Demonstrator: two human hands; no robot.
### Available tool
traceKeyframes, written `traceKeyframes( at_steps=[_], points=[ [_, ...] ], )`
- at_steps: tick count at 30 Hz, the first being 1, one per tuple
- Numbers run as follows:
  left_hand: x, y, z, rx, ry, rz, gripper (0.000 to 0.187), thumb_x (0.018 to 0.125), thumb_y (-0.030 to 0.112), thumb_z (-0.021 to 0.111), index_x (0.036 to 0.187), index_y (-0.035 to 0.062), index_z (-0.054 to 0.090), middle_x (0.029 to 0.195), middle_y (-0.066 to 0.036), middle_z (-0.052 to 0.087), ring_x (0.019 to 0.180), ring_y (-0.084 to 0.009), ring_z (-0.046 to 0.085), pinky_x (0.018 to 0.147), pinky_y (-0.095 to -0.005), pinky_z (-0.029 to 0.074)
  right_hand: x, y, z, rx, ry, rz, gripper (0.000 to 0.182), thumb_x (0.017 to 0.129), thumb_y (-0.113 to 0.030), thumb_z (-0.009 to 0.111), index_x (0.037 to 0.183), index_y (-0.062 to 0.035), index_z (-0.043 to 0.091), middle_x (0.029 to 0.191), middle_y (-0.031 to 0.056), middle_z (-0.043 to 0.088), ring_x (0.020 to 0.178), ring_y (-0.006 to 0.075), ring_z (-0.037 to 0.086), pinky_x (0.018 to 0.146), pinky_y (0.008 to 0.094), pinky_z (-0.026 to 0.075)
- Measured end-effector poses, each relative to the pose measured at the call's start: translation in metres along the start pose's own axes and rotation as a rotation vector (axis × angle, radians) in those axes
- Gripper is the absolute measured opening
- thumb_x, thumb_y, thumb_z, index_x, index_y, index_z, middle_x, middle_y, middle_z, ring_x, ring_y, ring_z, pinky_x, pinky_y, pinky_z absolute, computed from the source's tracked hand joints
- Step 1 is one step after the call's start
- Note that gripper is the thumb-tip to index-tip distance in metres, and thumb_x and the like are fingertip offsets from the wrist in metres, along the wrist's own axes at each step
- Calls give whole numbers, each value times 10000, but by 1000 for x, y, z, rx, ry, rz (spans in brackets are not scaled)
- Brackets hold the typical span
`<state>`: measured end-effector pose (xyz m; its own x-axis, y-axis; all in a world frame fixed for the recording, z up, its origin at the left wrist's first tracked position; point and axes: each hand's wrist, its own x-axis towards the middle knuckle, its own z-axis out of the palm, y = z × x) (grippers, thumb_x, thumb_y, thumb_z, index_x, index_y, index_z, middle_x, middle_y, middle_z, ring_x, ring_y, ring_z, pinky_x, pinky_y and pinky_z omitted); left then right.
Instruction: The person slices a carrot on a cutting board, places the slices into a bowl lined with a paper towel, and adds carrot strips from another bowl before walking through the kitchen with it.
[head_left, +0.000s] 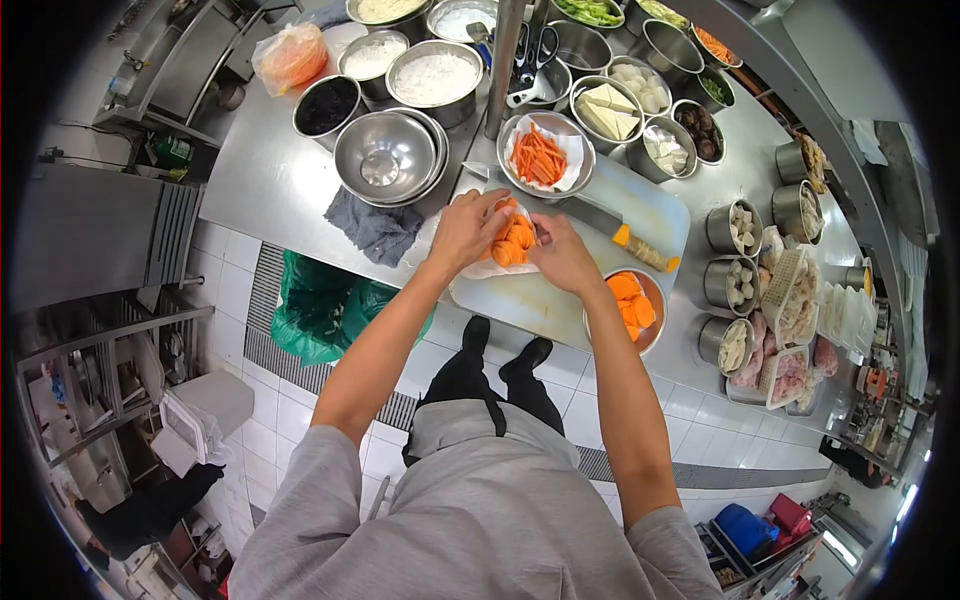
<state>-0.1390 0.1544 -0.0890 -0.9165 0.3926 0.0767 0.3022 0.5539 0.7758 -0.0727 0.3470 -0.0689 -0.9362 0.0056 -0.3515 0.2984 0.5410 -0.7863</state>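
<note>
A pile of orange carrot slices point(515, 240) lies on white paper point(483, 268) over the cutting board point(530, 308). My left hand point(468, 230) is closed at the pile's left side, thumb and fingers against the slices. On the right side, my right hand point(562, 252) pinches at the pile's edge; its fingertips are partly hidden. Just beyond sits a metal bowl lined with paper, holding carrot sticks point(540, 160). A knife with a yellow-ended handle point(645, 247) rests on the board to the right. Near my right forearm, another bowl point(655, 337) contains more carrot slices.
Stacked metal bowls point(385, 155) and a grey cloth point(375, 228) are at the left. Tubs of white powder point(433, 75), tofu-like blocks point(607, 110) and other ingredients line the back. Baskets of meat point(790, 372) stand right. A green-bagged bin point(310, 310) is below the counter's edge.
</note>
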Motion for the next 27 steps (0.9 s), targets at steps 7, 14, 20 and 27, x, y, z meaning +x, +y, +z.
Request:
traceKeyframes(
  at_steps=[7,14,20,27],
  points=[
    [14,14,5,-45,-83,-117,239,928,257,699,1023,40,728,713,-116,671,654,-243,629,653,-366,511,-3,19,13,-127,66,-189,719,757,-5,735,1432,-69,496,1186,160,513,969,272,596,922,360,526],
    [-17,-2,5,-209,41,-38,150,887,124,740,967,6,691,999,-127,599,885,-276,631,808,-366,512,-7,4,4,-7,10,-85,617,753,60,696,1339,-80,562,1169,167,537,1049,355,587,938,401,501],
    [-34,0,-4,-184,63,-14,172,867,85,744,1010,27,668,1117,-130,565,1060,-301,576,941,-381,470,-15,-2,5,-10,-22,-187,694,749,18,732,1403,-122,546,1216,172,515,1098,340,585,989,386,496],
    [-37,10,-14,-140,51,-131,547,804,107,809,1298,41,584,1224,-160,586,1167,-346,573,980,-403,472,-19,-3,24,-30,63,-219,782,733,-67,828,1451,-193,545,1194,148,521,1094,312,571,1008,370,485]
  ],
)
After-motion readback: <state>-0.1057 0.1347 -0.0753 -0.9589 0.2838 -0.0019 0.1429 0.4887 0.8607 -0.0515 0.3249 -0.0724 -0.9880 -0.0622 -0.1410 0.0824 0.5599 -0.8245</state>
